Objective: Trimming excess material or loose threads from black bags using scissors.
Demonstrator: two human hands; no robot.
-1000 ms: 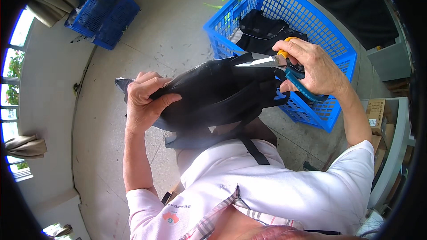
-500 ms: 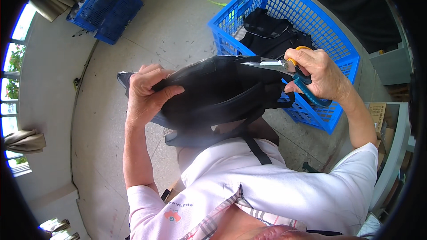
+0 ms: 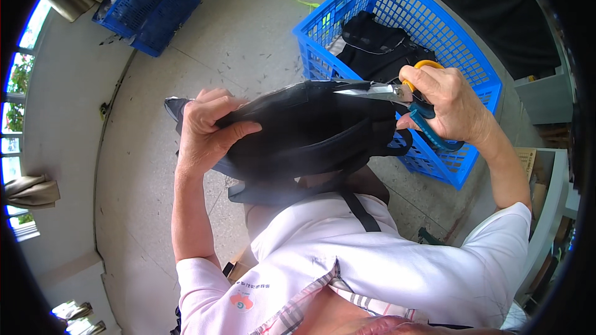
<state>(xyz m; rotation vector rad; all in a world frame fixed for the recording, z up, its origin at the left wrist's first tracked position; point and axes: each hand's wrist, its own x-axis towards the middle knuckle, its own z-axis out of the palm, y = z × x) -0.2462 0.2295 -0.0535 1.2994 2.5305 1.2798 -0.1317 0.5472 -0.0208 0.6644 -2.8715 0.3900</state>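
Head view shows the left hand [image 3: 208, 127] clenched on the black bag [image 3: 304, 127], the right hand [image 3: 450, 108] grasping scissors [image 3: 397, 96] whose blades lie leftward along its top edge.

Black fabric bag [image 3: 304, 130] held up flat; blue-and-orange-handled scissors [image 3: 403, 96], blades along its top edge.

A black bag [image 3: 310, 130] is gripped by the left hand [image 3: 208, 130]; scissors [image 3: 403, 102] are held against it by the right hand [image 3: 450, 105], above a blue crate [image 3: 459, 56].
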